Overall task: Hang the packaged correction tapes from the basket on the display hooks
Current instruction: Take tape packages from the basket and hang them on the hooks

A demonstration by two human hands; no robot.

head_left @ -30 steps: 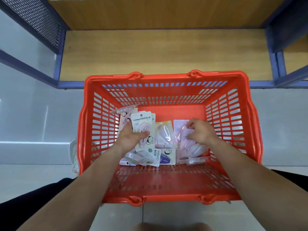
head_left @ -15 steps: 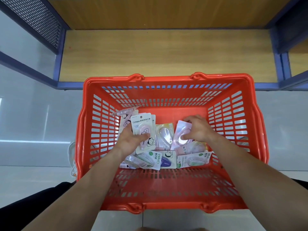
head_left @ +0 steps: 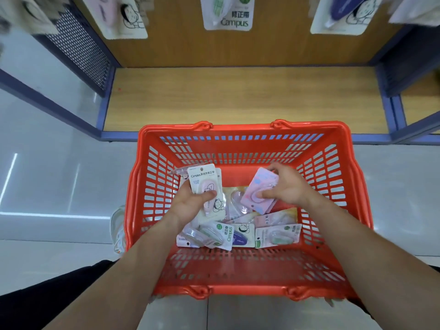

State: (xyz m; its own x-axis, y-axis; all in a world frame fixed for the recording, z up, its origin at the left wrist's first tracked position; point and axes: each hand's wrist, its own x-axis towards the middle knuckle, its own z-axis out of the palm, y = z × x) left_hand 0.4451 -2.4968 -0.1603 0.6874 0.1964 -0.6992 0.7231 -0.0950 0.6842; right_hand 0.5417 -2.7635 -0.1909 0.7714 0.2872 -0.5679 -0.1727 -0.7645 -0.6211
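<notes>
Basket [head_left: 238,130] of tape packs [head_left: 276,236]; left grip [head_left: 190,206] tight on white pack [head_left: 202,179], right grip [head_left: 288,186] on pink pack [head_left: 259,186]

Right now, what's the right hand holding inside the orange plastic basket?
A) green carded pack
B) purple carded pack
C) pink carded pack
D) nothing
C: the right hand pinches a pink carded pack, thumb on its blister, over the orange plastic basket.
</notes>
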